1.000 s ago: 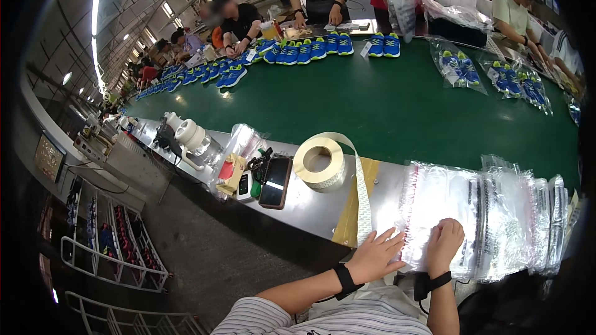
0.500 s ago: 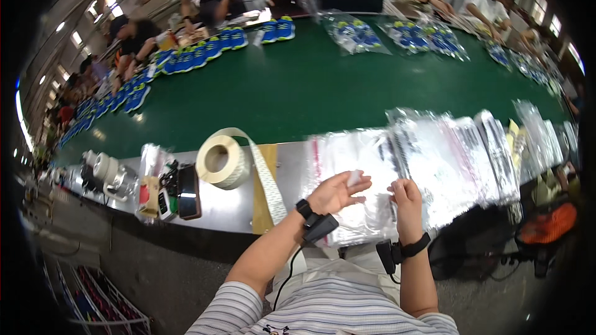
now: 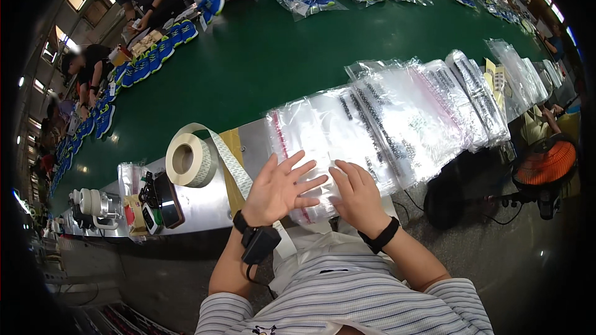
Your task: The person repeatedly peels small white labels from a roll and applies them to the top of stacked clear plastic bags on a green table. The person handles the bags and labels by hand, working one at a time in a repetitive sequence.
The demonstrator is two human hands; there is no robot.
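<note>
Head: green worktop, bags, grey floor

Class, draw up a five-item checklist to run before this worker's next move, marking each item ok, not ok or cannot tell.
1. Left hand free: ok, open with fingers spread and no item visible in the palm.
2. Right hand free: cannot tell; its back faces the camera, hiding the palm.
3. Clear plastic bags within reach: ok, the nearest ones lie just beyond the fingertips.
4. Bags squared into one stack: not ok, they overlap in a fanned row.
5. Roll feeding out: ok, its strip runs from the roll toward the left wrist.
</note>
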